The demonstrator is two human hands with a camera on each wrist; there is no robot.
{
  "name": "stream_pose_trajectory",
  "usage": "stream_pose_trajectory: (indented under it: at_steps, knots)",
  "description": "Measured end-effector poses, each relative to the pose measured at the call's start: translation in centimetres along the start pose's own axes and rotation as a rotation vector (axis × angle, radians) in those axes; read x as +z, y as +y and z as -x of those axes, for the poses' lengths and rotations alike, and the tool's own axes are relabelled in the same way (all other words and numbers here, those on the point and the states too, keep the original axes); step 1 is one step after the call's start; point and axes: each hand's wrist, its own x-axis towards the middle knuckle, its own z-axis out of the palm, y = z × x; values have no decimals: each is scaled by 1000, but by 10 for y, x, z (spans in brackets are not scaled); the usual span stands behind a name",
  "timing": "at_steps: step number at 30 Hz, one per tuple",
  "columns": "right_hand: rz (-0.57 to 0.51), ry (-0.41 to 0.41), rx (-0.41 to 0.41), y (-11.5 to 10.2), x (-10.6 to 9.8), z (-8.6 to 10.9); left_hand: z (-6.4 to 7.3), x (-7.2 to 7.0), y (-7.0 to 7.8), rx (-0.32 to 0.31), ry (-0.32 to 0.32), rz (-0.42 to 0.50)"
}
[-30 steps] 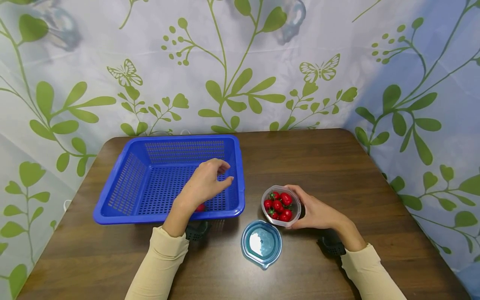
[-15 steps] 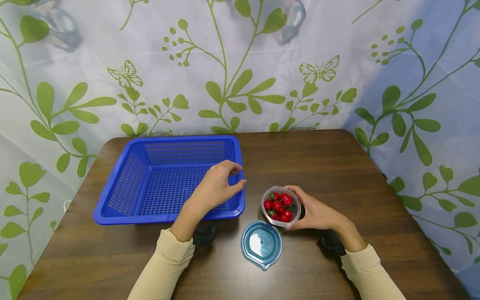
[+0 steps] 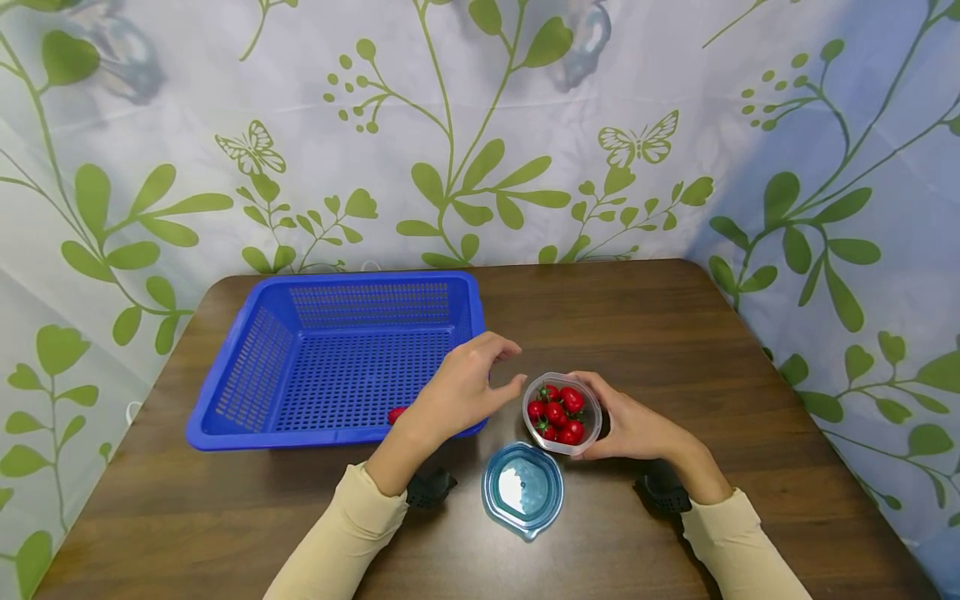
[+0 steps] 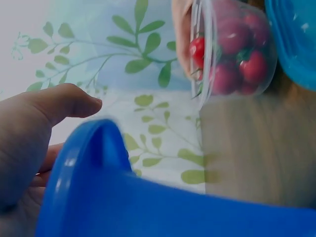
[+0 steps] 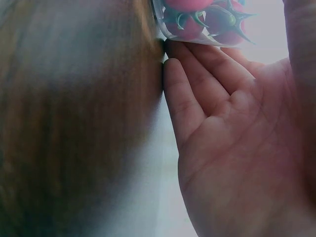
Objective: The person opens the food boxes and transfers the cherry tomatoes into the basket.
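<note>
My right hand (image 3: 637, 427) holds the side of a clear plastic container (image 3: 592, 410) on the table, thumb at the near side and fingers at the far side. Several red cherry tomatoes (image 3: 556, 412) with green stems sit inside it. Just left of the container, my left hand (image 3: 463, 387) hovers past the basket's right rim, thumb and fingers apart with nothing between them. A blue plastic basket (image 3: 337, 375) lies beneath and left of that hand. One red tomato (image 3: 396, 415) shows on its floor beside my left wrist, which partly hides the near right corner.
A translucent blue lid (image 3: 522, 492) lies in front of the container. The brown wooden table (image 3: 600, 312) runs back to a cloth (image 3: 480, 108) printed with green leaves. Black devices (image 3: 431, 488) are strapped to both wrists.
My left hand has moved right, from over the basket to beside the container, uncovering the tomato in the basket. The right hand and the container have stayed in place.
</note>
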Motion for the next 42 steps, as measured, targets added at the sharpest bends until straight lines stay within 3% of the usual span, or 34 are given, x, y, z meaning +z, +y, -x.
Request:
stream_pose_trajectory:
  at_steps: [21,31,38,42]
  knots:
    - [-14,-14,21,-1,0,0,-1,27,13,52,-96,22]
    - [-23,-14,-28,0,-1,1,0,36,23,94,-130,-50]
    - [-16,-12,-16,1,0,1,0,44,29,122,-122,-216]
    - [-13,-9,-10,1,0,1,-2,48,31,108,-133,-256]
